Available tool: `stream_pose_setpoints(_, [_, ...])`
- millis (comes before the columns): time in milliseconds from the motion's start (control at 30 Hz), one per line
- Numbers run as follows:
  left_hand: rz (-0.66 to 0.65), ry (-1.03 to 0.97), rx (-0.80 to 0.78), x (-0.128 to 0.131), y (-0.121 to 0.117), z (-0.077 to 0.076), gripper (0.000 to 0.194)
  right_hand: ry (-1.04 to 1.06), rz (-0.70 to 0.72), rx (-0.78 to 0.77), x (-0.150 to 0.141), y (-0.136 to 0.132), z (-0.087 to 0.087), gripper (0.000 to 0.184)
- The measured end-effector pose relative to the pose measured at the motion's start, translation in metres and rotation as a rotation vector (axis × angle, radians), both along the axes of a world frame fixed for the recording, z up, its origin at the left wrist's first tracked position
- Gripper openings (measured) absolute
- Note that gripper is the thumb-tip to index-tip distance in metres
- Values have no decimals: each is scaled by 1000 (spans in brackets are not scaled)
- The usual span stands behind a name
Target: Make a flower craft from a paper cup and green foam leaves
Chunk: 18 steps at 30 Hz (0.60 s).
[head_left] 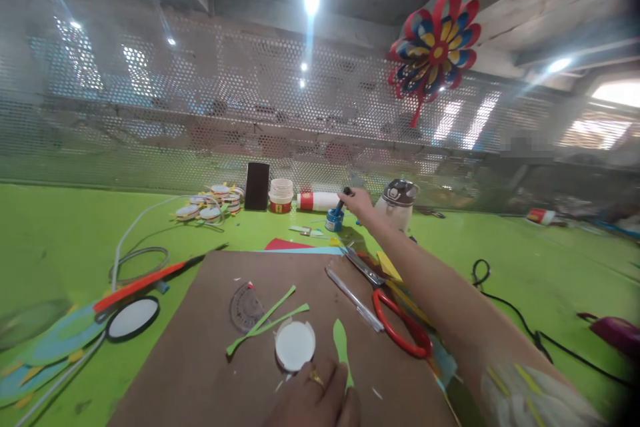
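My right hand (356, 201) is stretched far forward, its fingers closed round a dark brush handle (343, 197) that stands in a small blue pot (334, 219). Close to me, my left hand (313, 400) rests on the brown board (200, 367), fingers closed on the lower end of a green paper leaf (341, 345). Beside that hand lies a white paper disc (295, 345). Green paper strips (265, 323) and a clear protractor (245, 307) lie a little further left on the board.
Red-handled scissors (395, 320) and a metal ruler (354, 299) lie on the board's right side. Behind are a dark phone (257, 185), a white cup (281, 195), a glue bottle (317, 201), a kettle (397, 203) and paper flowers (210, 205). Cables (520, 320) cross the green table.
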<state>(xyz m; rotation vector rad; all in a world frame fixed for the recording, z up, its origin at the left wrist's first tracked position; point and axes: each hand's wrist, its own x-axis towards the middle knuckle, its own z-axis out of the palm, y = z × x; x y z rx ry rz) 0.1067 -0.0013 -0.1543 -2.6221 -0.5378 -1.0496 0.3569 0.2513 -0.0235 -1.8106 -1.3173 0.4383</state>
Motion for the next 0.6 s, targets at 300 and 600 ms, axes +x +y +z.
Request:
stream_pose_setpoints(300, [24, 13, 2, 2, -6, 17, 14, -42, 43, -92, 3, -3, -1, 34])
stream_pose_setpoints(600, [6, 140, 18, -1, -7, 21, 11, -71, 46, -108, 5, -12, -2, 34])
